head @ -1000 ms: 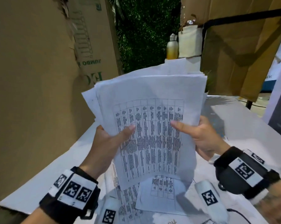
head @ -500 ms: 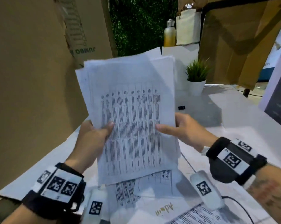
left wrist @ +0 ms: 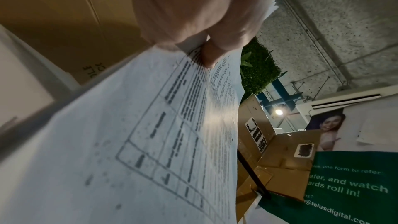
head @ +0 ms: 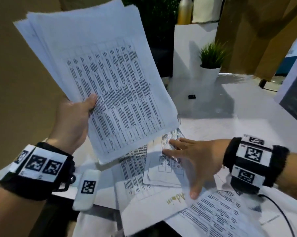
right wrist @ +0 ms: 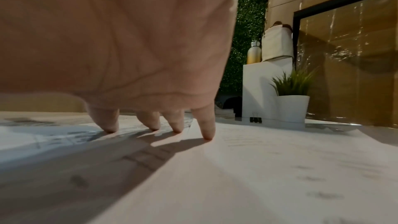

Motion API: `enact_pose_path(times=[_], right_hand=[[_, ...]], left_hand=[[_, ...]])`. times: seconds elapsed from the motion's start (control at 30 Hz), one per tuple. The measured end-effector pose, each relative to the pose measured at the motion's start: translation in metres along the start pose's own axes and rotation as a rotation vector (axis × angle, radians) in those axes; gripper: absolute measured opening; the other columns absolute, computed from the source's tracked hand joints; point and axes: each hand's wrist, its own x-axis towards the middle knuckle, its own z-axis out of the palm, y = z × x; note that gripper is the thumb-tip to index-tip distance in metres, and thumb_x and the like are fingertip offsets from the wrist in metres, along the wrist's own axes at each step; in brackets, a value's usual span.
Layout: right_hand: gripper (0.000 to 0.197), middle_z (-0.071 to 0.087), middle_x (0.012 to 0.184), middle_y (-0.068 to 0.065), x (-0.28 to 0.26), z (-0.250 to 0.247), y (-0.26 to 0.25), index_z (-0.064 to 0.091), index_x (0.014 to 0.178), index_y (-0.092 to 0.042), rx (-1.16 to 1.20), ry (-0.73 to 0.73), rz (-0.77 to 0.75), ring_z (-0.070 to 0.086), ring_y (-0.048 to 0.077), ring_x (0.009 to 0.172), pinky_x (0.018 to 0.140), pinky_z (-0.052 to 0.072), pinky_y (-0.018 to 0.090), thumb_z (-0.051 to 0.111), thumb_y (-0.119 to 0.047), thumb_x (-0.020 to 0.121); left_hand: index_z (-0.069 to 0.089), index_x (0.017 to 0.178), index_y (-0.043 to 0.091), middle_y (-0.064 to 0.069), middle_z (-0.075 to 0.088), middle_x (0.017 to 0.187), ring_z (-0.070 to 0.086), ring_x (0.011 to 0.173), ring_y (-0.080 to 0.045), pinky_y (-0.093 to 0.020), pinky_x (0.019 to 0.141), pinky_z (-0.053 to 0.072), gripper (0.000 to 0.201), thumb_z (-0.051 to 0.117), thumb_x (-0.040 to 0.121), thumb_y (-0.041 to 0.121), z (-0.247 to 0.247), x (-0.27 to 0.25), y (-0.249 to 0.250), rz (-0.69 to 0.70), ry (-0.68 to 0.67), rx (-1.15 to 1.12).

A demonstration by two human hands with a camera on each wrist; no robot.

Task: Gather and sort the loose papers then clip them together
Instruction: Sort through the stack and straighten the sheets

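Note:
My left hand (head: 76, 117) holds a stack of printed papers (head: 110, 79) up above the white table (head: 247, 106), thumb pinched on the front sheet; the left wrist view shows the thumb (left wrist: 213, 54) pressing the stack (left wrist: 150, 142). My right hand (head: 187, 156) lies flat with straight, spread fingers on loose printed sheets (head: 163, 168) on the table, fingertips (right wrist: 206, 134) touching the paper (right wrist: 258, 168). More loose sheets (head: 212, 216) lie near the front edge. A black binder clip (head: 192, 97) sits on the table farther back, also seen as the clip (right wrist: 255, 119) beyond the fingers.
A small potted plant (head: 211, 65) in a white pot stands at the back beside a white box (head: 190, 48) with a bottle (head: 184, 11) on top. Cardboard walls (head: 16, 82) rise at left and right (head: 264, 31). A black cable (head: 281, 214) trails from my right wrist.
My right hand let go of the stack and dropped onto the loose sheets on the table. The left hand alone now holds the stack, raised and tilted to the left.

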Motion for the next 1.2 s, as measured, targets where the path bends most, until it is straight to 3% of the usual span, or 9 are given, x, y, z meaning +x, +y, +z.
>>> enact_pose_path(times=[0.13,0.3,0.4,0.57,0.7,0.8,0.9,1.0,1.2], right_hand=[[0.126,-0.011,0.165,-0.011,0.01,-0.008,0.014,-0.003,0.151,-0.05,0.096,0.098,0.101,-0.012,0.021,0.152,0.119,0.007,0.064,0.077,-0.072,0.055],[0.134,-0.001,0.166,-0.008,0.021,-0.014,0.044,0.013,0.156,-0.034,0.163,0.185,0.172,-0.001,0.022,0.152,0.121,0.002,0.054,0.074,-0.08,0.046],[0.145,-0.004,0.166,-0.009,0.031,-0.012,0.06,0.015,0.155,-0.035,0.174,0.189,0.223,-0.002,0.022,0.153,0.119,0.004,0.06,0.064,-0.093,0.031],[0.111,0.026,0.161,-0.009,0.005,-0.016,0.079,0.027,0.153,-0.033,0.484,0.434,0.156,0.03,0.018,0.146,0.12,0.025,0.047,0.074,-0.071,0.06],[0.092,0.048,0.147,0.004,-0.038,-0.023,0.142,0.04,0.144,-0.023,0.51,0.545,0.576,0.054,0.025,0.124,0.1,0.045,0.036,0.083,-0.05,0.068],[0.092,0.065,0.118,0.007,-0.055,-0.007,0.172,0.058,0.117,-0.016,0.447,0.431,0.905,0.06,0.029,0.098,0.079,0.05,0.034,0.085,-0.068,0.046],[0.068,0.07,0.084,0.005,-0.062,-0.004,0.177,0.068,0.074,-0.017,0.499,0.405,0.931,0.06,0.026,0.074,0.068,0.047,0.029,0.082,-0.074,0.039],[0.062,0.061,0.057,0.003,-0.063,0.0,0.181,0.059,0.042,-0.015,0.58,0.398,0.876,0.054,0.023,0.056,0.063,0.046,0.028,0.083,-0.071,0.037],[0.05,0.068,0.085,0.003,-0.07,0.002,0.176,0.072,0.078,-0.015,0.579,0.419,0.895,0.061,0.024,0.079,0.078,0.05,0.026,0.083,-0.06,0.06]], left_hand=[[0.067,0.115,0.009,0.018,0.08,0.088,0.075,0.088,0.001,-0.013,0.07,0.058,0.02,0.059,0.097,0.01,0.01,0.003,-0.006,-0.034,-0.034,0.005],[0.068,0.1,0.008,0.02,0.076,0.067,0.072,0.067,0.009,-0.005,0.055,0.052,0.008,0.061,0.096,0.008,0.032,0.006,-0.005,-0.105,-0.08,0.051],[0.07,0.095,0.016,0.016,0.079,0.074,0.076,0.075,-0.002,-0.014,0.056,0.057,0.01,0.063,0.094,0.008,0.037,0.008,-0.007,-0.123,-0.104,0.051],[0.071,0.116,0.011,-0.002,0.081,0.103,0.078,0.093,-0.023,-0.044,0.083,0.06,0.036,0.073,0.083,0.025,0.024,0.014,-0.021,-0.22,-0.151,0.058],[0.071,0.118,0.008,-0.014,0.078,0.111,0.077,0.092,-0.034,-0.052,0.08,0.059,0.056,0.076,0.068,0.034,0.019,0.017,-0.024,-0.355,-0.197,0.111],[0.071,0.118,0.008,-0.015,0.079,0.106,0.078,0.088,-0.035,-0.052,0.079,0.06,0.038,0.07,0.082,0.021,0.026,0.015,-0.023,-0.386,-0.23,0.158],[0.069,0.121,0.005,-0.015,0.078,0.108,0.077,0.094,-0.035,-0.054,0.095,0.052,0.032,0.065,0.09,0.012,0.036,0.005,-0.023,-0.408,-0.26,0.194],[0.067,0.124,0.002,-0.014,0.077,0.112,0.075,0.098,-0.034,-0.054,0.101,0.049,0.033,0.063,0.092,0.009,0.047,-0.005,-0.024,-0.391,-0.279,0.199],[0.07,0.115,0.011,-0.004,0.081,0.101,0.078,0.09,-0.022,-0.037,0.089,0.052,0.025,0.061,0.093,0.005,0.06,-0.015,-0.025,-0.346,-0.308,0.185]])
